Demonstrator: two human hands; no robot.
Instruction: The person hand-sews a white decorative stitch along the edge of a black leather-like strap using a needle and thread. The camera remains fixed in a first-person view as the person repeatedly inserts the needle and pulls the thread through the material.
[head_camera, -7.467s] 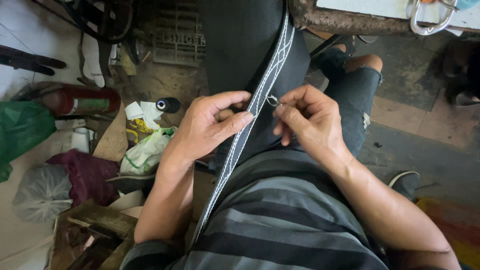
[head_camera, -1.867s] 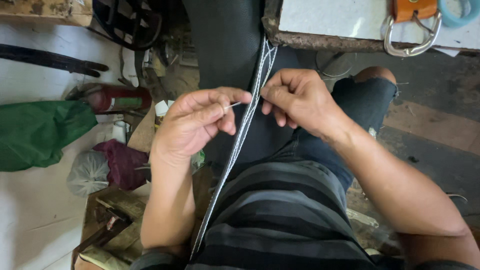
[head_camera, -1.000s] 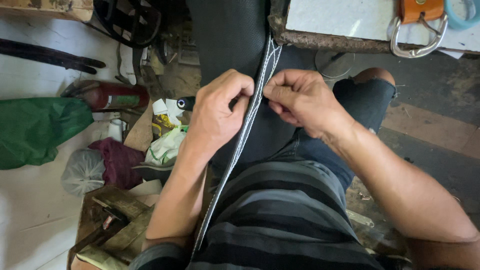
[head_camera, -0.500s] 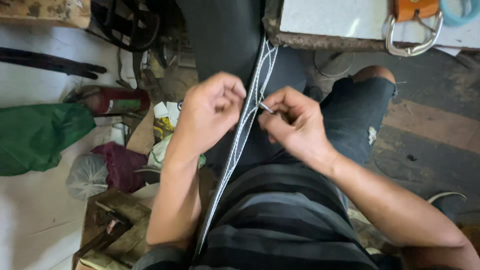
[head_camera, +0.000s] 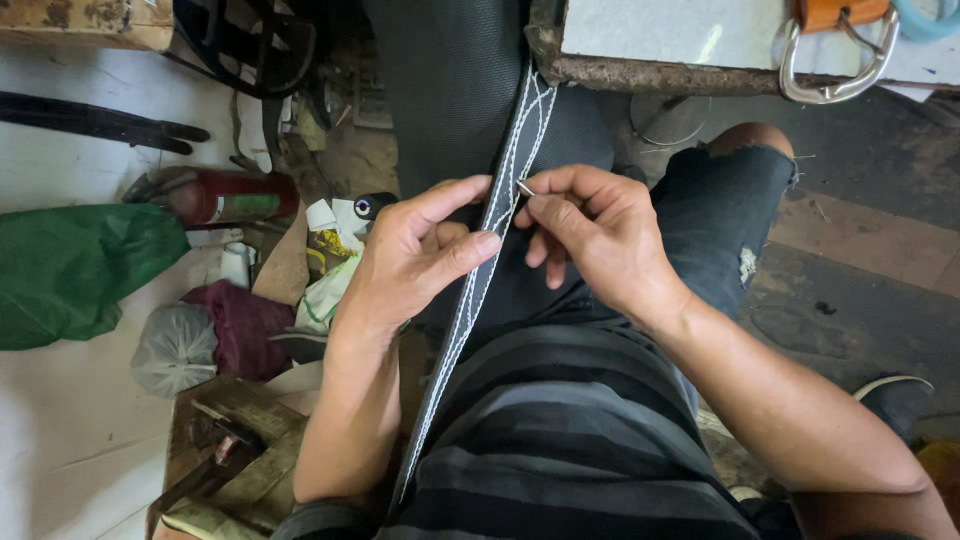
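Observation:
A black leather strap (head_camera: 512, 150) with white crossing stitch lines runs from my lap up toward a worktable edge. My left hand (head_camera: 415, 260) pinches the strap's left edge between thumb and fingers. My right hand (head_camera: 590, 235) holds a small metal needle (head_camera: 524, 187) at the strap's right edge, its tip against the stitching. Both hands are close together over my lap. A black textured panel (head_camera: 440, 80) lies under the strap.
A worn worktable (head_camera: 660, 45) at the top carries a metal carabiner (head_camera: 835, 70) on a tan strap. To the left lie a red cylinder (head_camera: 230, 198), a green bag (head_camera: 75, 270), a maroon cloth, plastic bags and a wooden box of tools (head_camera: 225, 455).
Both hands have slid slightly down the strap. My left thumb now stretches across the strap, and my right hand has turned the needle toward the strap's edge.

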